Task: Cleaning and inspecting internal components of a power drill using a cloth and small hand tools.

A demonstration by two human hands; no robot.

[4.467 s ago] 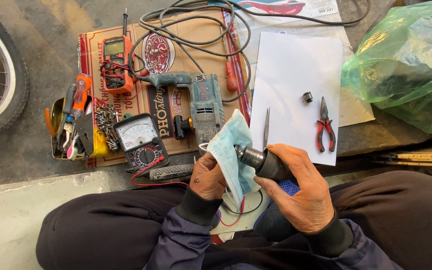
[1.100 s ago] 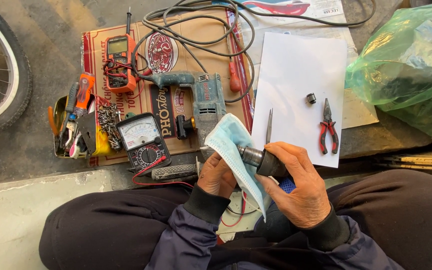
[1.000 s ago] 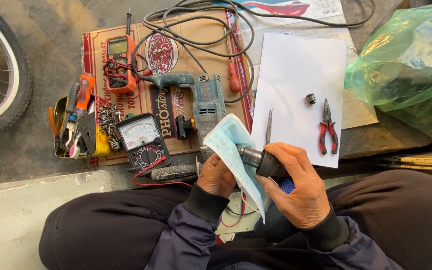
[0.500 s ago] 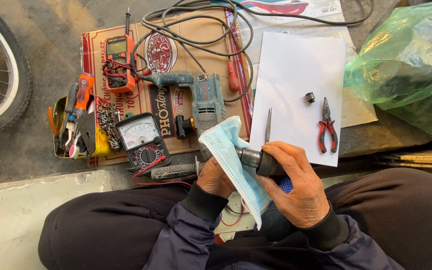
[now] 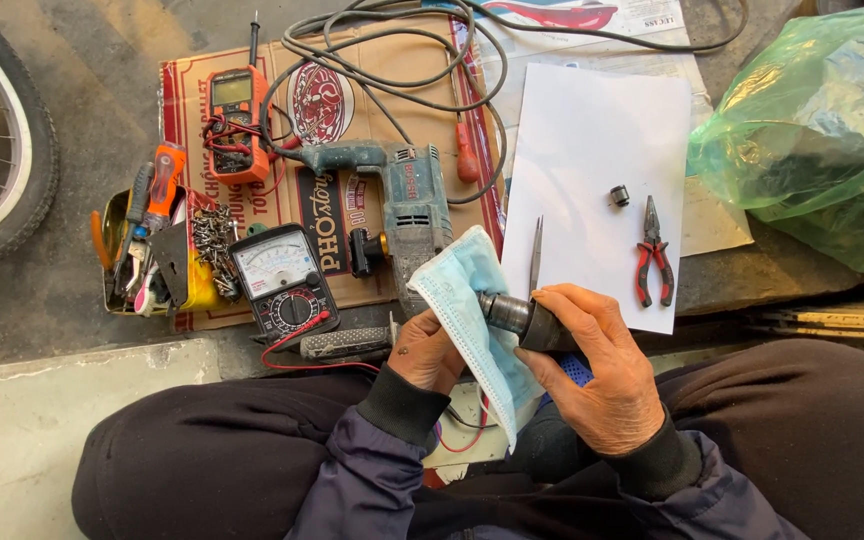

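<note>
From my head camera, my right hand [image 5: 602, 385] wraps around a dark metal part [image 5: 522, 320]. My left hand [image 5: 430, 352] holds a blue mask [image 5: 472, 320] tight and presses it on the part's tip. Both sit over my lap, at 6 o'clock from the white paper [image 5: 592, 180]. On the paper, red pliers [image 5: 654, 258] lie at 3 o'clock from thin tweezers [image 5: 536, 255]. The drill [image 5: 402, 195] lies at 11 o'clock from my hands, on cardboard [image 5: 392, 70].

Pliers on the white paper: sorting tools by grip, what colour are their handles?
Red and black, on the pliers, seen in the head view.
</note>
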